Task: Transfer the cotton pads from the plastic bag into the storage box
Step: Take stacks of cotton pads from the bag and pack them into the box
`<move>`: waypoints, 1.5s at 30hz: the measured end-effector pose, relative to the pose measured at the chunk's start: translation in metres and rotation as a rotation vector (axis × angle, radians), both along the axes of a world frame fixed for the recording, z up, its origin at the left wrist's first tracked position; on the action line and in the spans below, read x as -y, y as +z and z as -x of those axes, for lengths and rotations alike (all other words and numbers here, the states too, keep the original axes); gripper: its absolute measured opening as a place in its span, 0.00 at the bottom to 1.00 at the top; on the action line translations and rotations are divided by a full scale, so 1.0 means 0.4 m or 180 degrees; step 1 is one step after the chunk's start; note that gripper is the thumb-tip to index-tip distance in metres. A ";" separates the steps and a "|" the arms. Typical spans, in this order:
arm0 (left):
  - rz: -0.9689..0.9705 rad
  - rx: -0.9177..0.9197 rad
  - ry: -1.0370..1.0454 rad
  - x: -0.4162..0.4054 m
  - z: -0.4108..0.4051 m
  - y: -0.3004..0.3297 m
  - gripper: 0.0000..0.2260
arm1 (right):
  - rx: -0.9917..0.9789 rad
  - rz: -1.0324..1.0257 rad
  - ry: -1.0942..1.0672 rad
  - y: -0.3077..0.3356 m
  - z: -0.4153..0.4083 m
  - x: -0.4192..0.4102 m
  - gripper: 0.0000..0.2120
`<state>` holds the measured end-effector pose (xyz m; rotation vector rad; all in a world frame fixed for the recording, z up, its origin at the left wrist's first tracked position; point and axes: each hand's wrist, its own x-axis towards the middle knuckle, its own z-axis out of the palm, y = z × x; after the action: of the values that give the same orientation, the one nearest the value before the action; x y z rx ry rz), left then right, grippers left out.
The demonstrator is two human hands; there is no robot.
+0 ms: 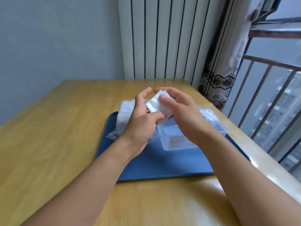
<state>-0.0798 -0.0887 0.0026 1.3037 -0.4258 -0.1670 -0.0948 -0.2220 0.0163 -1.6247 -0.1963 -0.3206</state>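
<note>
A stack of white square cotton pads (157,104) is held up between both hands above the tray. My right hand (180,111) grips the stack from the right, thumb on its top face. My left hand (143,118) touches it from the left and below, thumb at the lower edge, fingers spread. The clear plastic bag (124,116), with a red zip line at its mouth, lies on the left of the blue tray (162,163) with more white pads inside. The clear plastic storage box (174,141) stands open on the tray under my right hand.
The tray lies on a wooden table (57,144). A second clear bag (206,114) lies behind the box on the right. A white radiator (162,38) and a curtain (218,82) stand behind; a railed window (268,103) is to the right.
</note>
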 end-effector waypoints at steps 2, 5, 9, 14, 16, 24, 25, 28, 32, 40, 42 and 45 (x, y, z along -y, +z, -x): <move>0.0090 -0.0375 -0.0319 -0.026 -0.006 0.013 0.22 | 0.0101 0.0364 0.0184 0.010 0.001 0.029 0.17; -0.0026 -0.0645 -0.0672 -0.053 -0.010 0.023 0.16 | 0.0166 0.0621 0.0405 0.003 -0.001 0.051 0.28; 0.0243 -0.0662 -0.0412 -0.039 -0.007 0.007 0.13 | 0.0524 0.0714 -0.0332 -0.002 -0.010 0.040 0.27; 0.0355 -0.0166 0.0190 -0.021 -0.018 -0.005 0.13 | 0.0634 0.0474 -0.0645 0.000 -0.008 0.028 0.09; 0.0239 -0.0048 0.0291 -0.020 -0.016 -0.010 0.12 | 0.0817 0.0782 -0.0570 -0.005 -0.001 0.015 0.07; -0.0047 0.0268 0.0313 -0.029 -0.032 -0.021 0.19 | 0.0965 0.0940 -0.0848 -0.005 0.005 0.002 0.10; -0.0116 0.0328 0.0261 -0.029 -0.031 -0.023 0.21 | 0.0943 0.0912 -0.0868 -0.006 0.005 0.003 0.10; -0.0334 0.0375 0.0177 -0.027 -0.028 -0.025 0.23 | 0.0904 0.0857 -0.0882 -0.009 0.004 0.001 0.09; -0.0162 -0.0032 -0.0024 -0.029 -0.021 -0.011 0.20 | 0.0892 0.0714 -0.0936 -0.010 0.002 0.002 0.04; 0.0983 -0.1046 -0.0941 -0.048 -0.019 0.021 0.21 | 0.1083 0.0474 -0.1081 -0.001 0.010 -0.002 0.04; 0.0925 -0.1040 -0.0890 -0.046 -0.022 0.020 0.22 | 0.1136 0.0628 -0.1169 -0.002 0.008 -0.004 0.04; 0.0768 -0.0925 -0.0736 -0.041 -0.022 0.016 0.19 | 0.1164 0.0845 -0.1256 -0.002 0.007 -0.006 0.04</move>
<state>-0.0711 -0.0724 0.0091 0.9727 -0.3352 -0.4786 -0.0976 -0.2195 0.0154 -1.8549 -0.1998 -0.9298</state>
